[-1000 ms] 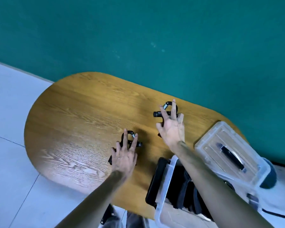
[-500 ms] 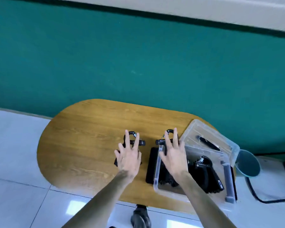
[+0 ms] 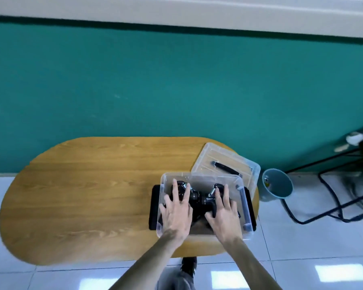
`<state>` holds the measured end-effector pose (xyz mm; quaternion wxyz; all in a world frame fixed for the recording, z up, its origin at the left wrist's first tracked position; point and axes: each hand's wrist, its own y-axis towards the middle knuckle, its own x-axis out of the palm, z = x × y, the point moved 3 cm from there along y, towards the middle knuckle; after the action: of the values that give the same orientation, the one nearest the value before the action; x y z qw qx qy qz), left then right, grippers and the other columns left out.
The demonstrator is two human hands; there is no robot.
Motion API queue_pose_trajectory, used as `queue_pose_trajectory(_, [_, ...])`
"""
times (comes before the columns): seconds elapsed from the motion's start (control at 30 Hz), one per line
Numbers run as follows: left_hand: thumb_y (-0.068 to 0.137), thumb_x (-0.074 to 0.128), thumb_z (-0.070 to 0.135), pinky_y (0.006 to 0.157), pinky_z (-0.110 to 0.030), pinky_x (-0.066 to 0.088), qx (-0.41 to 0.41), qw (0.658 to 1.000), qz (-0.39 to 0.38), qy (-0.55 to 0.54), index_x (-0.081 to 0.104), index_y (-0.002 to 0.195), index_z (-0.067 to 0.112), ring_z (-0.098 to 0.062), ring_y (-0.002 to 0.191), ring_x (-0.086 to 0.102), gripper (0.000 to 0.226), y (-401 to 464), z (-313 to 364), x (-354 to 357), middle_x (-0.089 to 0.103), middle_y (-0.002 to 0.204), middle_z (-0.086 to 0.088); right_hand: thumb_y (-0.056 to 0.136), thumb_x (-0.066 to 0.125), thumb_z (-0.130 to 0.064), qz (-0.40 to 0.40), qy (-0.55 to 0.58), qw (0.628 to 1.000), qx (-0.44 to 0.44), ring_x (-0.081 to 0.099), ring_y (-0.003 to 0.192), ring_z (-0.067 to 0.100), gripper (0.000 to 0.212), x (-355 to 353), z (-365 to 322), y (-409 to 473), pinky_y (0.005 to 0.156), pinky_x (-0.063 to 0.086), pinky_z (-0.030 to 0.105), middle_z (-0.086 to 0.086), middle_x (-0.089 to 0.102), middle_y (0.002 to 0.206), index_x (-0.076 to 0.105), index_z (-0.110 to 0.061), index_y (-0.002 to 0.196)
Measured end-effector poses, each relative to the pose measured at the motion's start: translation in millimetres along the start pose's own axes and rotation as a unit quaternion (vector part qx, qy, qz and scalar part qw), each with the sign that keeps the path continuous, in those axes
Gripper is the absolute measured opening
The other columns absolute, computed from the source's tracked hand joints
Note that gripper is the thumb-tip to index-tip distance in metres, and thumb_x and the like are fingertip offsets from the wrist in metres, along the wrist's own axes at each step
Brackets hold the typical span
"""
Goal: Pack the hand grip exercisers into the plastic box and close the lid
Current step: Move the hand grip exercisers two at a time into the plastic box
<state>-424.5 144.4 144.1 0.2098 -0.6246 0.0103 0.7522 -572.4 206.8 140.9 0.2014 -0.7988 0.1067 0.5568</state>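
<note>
A teal wall is running behind the oval wooden counter (image 3: 82, 195). Both my hands are reaching down into the clear plastic box (image 3: 246, 208) at lower centre. My left hand (image 3: 176, 212) and right hand (image 3: 223, 214) are lying spread, fingers straight, on the black hand grip exercisers (image 3: 199, 200) inside. The lid (image 3: 224, 162) is lying just behind the box, off it.

your plastic box (image 3: 245, 208) sits on the right end of the table (image 3: 88, 195), near its front edge. both your hands are inside it, left hand (image 3: 177, 212) beside right hand (image 3: 223, 214), each over a hand grip exerciser (image 3: 194, 195). the lid (image 3: 224, 162) lies behind the box, touching it. a bin (image 3: 278, 185) stands on the floor right of the table.
</note>
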Motion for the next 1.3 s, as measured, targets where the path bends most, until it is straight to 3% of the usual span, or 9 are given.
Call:
queue_pose_trajectory(0.13, [0.107, 0.04, 0.034, 0.096, -0.045, 0.039, -0.02, 1.0, -0.02, 0.006, -0.002, 0.163, 0.038, -0.03, 0.117, 0.038, 0.07, 15.4, 19.0, 18.1, -0.019, 0.17, -0.011, 0.093, 0.055, -0.038, -0.032, 0.001, 0.999, 0.008, 0.04, 0.12, 0.033, 0.081, -1.3, 25.4, 16.6, 0.103, 0.041, 0.042, 0.006, -0.011, 0.169, 0.014, -0.017, 0.16])
queue_pose_trajectory(0.33, [0.106, 0.041, 0.033, 0.092, -0.041, 0.037, -0.057, 0.998, -0.038, 0.009, 0.002, 0.164, 0.038, -0.028, 0.117, 0.037, 0.069, 41.8, 37.8, 32.2, -0.014, 0.171, -0.009, 0.091, 0.058, -0.037, -0.069, 0.012, 0.998, 0.007, 0.045, 0.124, 0.037, 0.079, 6.7, 45.0, 51.8, 0.104, 0.043, 0.042, 0.008, -0.003, 0.169, 0.023, -0.014, 0.158])
queue_pose_trajectory(0.53, [0.108, 0.038, 0.034, 0.091, -0.04, 0.035, -0.079, 0.995, -0.058, 0.024, -0.002, 0.164, 0.036, -0.026, 0.113, 0.036, 0.069, 53.9, 45.3, 49.6, -0.013, 0.171, -0.011, 0.097, 0.051, -0.041, -0.13, 0.021, 0.991, -0.011, 0.033, 0.139, 0.037, 0.08, 22.6, 50.3, 69.2, 0.113, 0.033, 0.041, 0.003, -0.019, 0.167, 0.008, -0.017, 0.16])
queue_pose_trajectory(0.7, [0.106, 0.04, 0.035, 0.095, -0.04, 0.036, -0.066, 0.995, -0.061, 0.038, -0.006, 0.163, 0.036, -0.025, 0.113, 0.039, 0.073, 56.4, 47.0, 54.7, -0.018, 0.17, -0.012, 0.097, 0.054, -0.039, -0.118, 0.03, 0.992, -0.022, 0.03, 0.144, 0.039, 0.081, 34.7, 57.5, 74.7, 0.116, 0.029, 0.042, 0.003, -0.02, 0.167, 0.01, -0.015, 0.16])
queue_pose_trajectory(0.83, [0.107, 0.036, 0.039, 0.098, -0.041, 0.036, -0.064, 0.994, -0.075, 0.043, -0.012, 0.162, 0.036, -0.025, 0.117, 0.04, 0.073, 57.1, 46.9, 56.2, -0.024, 0.169, -0.011, 0.097, 0.052, -0.04, -0.124, 0.029, 0.991, -0.032, 0.017, 0.152, 0.033, 0.081, 42.6, 61.9, 77.3, 0.122, 0.018, 0.039, 0.002, -0.022, 0.166, 0.008, -0.015, 0.161])
queue_pose_trajectory(0.97, [0.107, 0.021, 0.052, 0.107, -0.045, 0.033, -0.047, 0.995, -0.082, 0.027, -0.014, 0.162, 0.035, -0.029, 0.135, 0.035, 0.067, 59.2, 43.9, 54.3, -0.026, 0.168, -0.01, 0.092, 0.059, -0.037, -0.097, 0.011, 0.995, -0.037, 0.015, 0.152, 0.037, 0.081, 42.6, 62.9, 77.2, 0.122, 0.016, 0.046, 0.005, -0.004, 0.168, 0.019, -0.015, 0.16])
queue_pose_trajectory(1.1, [0.103, 0.013, 0.063, 0.116, -0.049, 0.029, -0.041, 0.994, -0.096, 0.019, -0.019, 0.161, 0.033, -0.035, 0.149, 0.021, 0.072, 54.4, 31.4, 59.7, -0.034, 0.165, -0.009, 0.093, 0.043, -0.05, -0.064, -0.012, 0.997, -0.033, 0.025, 0.148, 0.035, 0.069, 34.4, 61.0, 77.0, 0.118, 0.01, 0.043, 0.012, 0.032, 0.162, 0.036, -0.018, 0.154])
queue_pose_trajectory(1.23, [0.099, 0.012, 0.07, 0.122, -0.051, 0.025, -0.053, 0.994, -0.094, -0.01, -0.028, 0.157, 0.032, -0.036, 0.155, 0.014, 0.08, 45.3, 23.6, 65.8, -0.046, 0.159, -0.004, 0.101, 0.021, -0.057, -0.055, -0.023, 0.998, -0.036, 0.022, 0.146, 0.033, 0.064, 33.6, 61.4, 76.2, 0.114, 0.014, 0.043, 0.015, 0.034, 0.16, 0.044, -0.022, 0.149])
queue_pose_trajectory(1.3, [0.098, 0.012, 0.072, 0.122, -0.053, 0.025, -0.045, 0.996, -0.079, -0.019, -0.023, 0.159, 0.031, -0.036, 0.156, 0.012, 0.081, 42.3, 24.7, 67.4, -0.042, 0.162, -0.003, 0.101, 0.02, -0.057, -0.047, -0.026, 0.998, -0.032, 0.028, 0.147, 0.033, 0.063, 31.8, 60.3, 74.7, 0.115, 0.013, 0.042, 0.014, 0.033, 0.161, 0.044, -0.023, 0.149])
